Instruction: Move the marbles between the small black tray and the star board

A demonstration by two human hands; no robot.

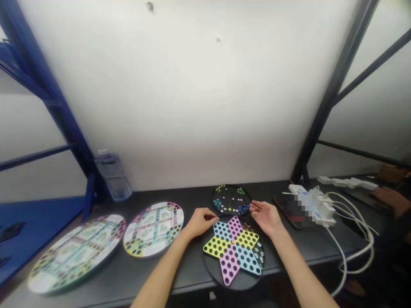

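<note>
A star-shaped Chinese checkers board with pink, yellow and blue points full of holes lies on a round black base in front of me. Just behind it is a round black board bearing small yellow, green, teal and blue pieces in groups around its rim. My left hand is closed at the upper left of the star, fingertips near its blue point; anything inside them is hidden. At the right rim of the black board, my right hand pinches a small blue game piece. Small pieces lie in the base, partly under the star.
Two round printed game boards, one nearer and one farther, lie on the left. A clear plastic bottle stands by the blue frame post. Right are a white power strip, looped cables and another person's hand.
</note>
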